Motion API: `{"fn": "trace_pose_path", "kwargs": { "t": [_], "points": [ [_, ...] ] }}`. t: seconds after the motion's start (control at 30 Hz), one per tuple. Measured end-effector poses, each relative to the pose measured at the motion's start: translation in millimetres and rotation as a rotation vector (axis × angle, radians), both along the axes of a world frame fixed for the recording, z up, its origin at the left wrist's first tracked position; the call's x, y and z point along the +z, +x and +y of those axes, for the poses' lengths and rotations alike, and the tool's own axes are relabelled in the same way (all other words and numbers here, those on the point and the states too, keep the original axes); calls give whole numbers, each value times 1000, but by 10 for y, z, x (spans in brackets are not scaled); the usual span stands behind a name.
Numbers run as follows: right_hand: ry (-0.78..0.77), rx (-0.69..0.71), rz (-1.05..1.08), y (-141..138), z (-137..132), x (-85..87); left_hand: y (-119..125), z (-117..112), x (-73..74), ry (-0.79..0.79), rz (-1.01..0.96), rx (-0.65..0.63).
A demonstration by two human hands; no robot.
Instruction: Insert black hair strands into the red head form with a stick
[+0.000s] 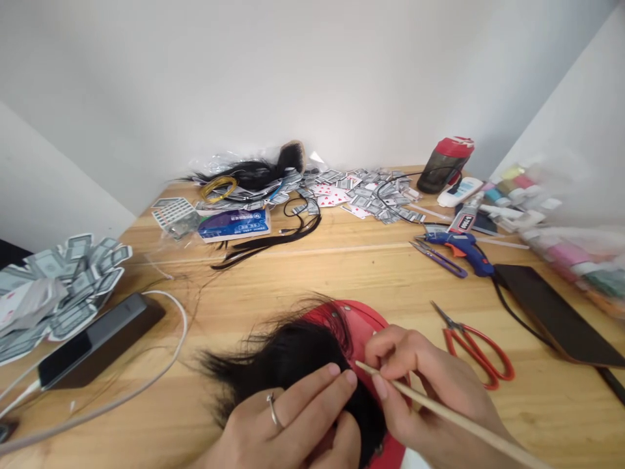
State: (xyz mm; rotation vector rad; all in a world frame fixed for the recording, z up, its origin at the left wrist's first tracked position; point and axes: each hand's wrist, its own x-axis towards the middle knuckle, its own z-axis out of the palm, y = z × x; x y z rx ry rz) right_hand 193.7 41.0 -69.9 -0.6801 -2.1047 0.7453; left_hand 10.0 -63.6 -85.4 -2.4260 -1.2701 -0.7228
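My left hand [293, 420] presses outstretched fingers onto the black hair [288, 355]; my right hand [424, 384] pinches a wooden stick [439, 410] beside them.

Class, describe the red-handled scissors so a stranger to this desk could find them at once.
On the wooden table, look right of the right hand holding a wooden stick. The red-handled scissors lie there. The other scissors, farther back by the blue glue gun, have purple handles.
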Motion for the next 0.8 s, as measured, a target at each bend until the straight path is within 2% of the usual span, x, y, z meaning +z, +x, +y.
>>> {"fn": "trace_pose_path", "kwargs": {
  "t": [0.13,0.23,0.53,0.8],
  "points": [
    [7,3,-6,11,13,23,8,-14,-14,-23,-97,-7],
    [27,39,-33,21,34,48,25,-8,-9,-4,-88,2],
    [21,81,-13,19,61,43,83,103,278,40,-24,36],
    [34,82,-13,14,69,75,119,133,348,49,-16,74]
  ]
}}
